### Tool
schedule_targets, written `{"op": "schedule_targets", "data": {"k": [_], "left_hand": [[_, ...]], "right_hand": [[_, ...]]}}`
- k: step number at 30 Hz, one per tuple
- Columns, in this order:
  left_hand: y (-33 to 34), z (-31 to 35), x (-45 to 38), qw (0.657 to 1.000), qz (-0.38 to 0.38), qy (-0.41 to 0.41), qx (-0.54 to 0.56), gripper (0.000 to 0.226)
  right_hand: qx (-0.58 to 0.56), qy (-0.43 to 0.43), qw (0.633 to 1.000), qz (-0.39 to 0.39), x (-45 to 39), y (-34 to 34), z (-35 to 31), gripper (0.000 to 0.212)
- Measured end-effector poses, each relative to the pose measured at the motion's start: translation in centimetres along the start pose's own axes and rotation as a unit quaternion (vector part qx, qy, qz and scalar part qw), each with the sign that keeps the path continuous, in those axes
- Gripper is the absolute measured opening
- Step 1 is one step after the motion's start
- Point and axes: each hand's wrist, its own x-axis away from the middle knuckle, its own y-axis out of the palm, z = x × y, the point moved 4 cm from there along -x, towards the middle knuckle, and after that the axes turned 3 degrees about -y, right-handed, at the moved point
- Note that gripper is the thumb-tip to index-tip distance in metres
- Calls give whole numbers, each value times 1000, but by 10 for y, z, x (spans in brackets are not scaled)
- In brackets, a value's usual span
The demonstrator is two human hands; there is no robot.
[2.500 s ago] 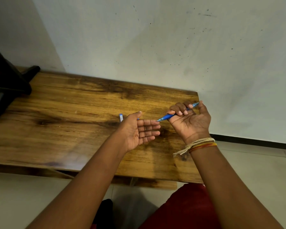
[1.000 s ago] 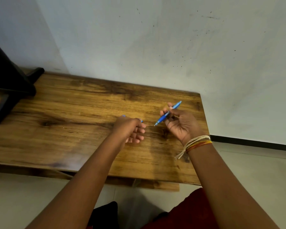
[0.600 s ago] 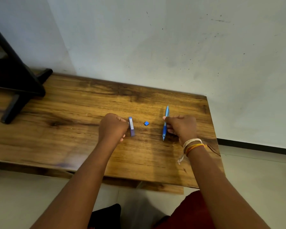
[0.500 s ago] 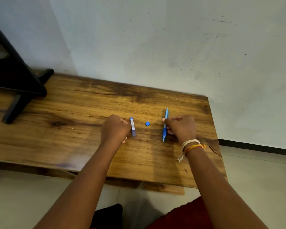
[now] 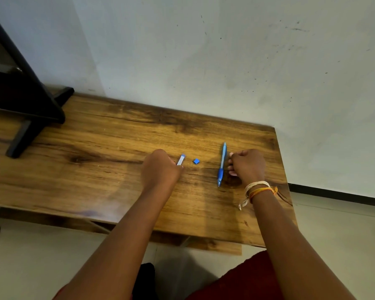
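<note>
Slim blue plastic pen [image 5: 222, 164], long axis toward the wooden tabletop's [image 5: 91, 176] far edge, lies just left of the right hand [image 5: 247, 166] (grip curled, empty), the nearer of the 2. The left hand [image 5: 160, 173] meets a small white-and-blue tube [image 5: 180, 160]; cannot tell its grip.

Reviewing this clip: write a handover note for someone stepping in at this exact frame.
Left hand: fingers curled at the near end of the small blue-and-white tube; grip hidden.
Right hand: curled, holding nothing, beside the blue pen.
Pen and small blue piece lie on the wooden table, the piece between tube and pen.
Done: pen set down. Left: probably rejoining the loose parts.
</note>
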Motion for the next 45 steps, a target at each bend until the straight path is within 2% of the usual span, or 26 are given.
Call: {"op": "schedule_targets", "data": {"k": [3,8,11,14,18,20,22,24,25,27,29,33,45], "left_hand": [[-3,-1,0,1000,-21,-10,16,18],[-8,-1,-1,998,-37,-21,43,19],[-10,-3,-2,995,-47,-20,84,20],[-10,-6,-5,988,-75,-43,128,16],[-9,-9,-9,963,-123,-93,220,10],[-7,-8,-8,944,-143,-107,277,10],[-8,-7,-8,929,-151,-103,322,11],[-9,-6,-8,924,-142,-89,344,10],[-10,-5,-8,923,-138,-82,350,9],[-11,-3,-7,920,-136,-71,359,8],[-10,-1,-5,917,-143,-61,368,8],[-10,0,-5,913,-148,-49,376,8],[-10,3,-4,913,-152,-40,376,9]], "right_hand": [[99,-108,988,47,5,0,-11,14],[175,-230,954,-80,28,37,-25,15],[249,-289,920,-87,37,53,-28,18],[280,-310,906,-70,39,57,-31,18],[267,-281,920,-64,38,57,-30,15],[243,-263,932,-57,35,56,-28,10],[166,-237,956,-49,31,52,-28,4],[4,-169,984,-53,26,47,-29,7],[-100,-118,985,-74,25,45,-28,9],[-267,-33,954,-133,27,46,-28,7],[-338,7,925,-175,30,47,-28,6],[-365,19,908,-206,33,46,-30,5],[-325,-30,924,-201,28,42,-31,8]]}}
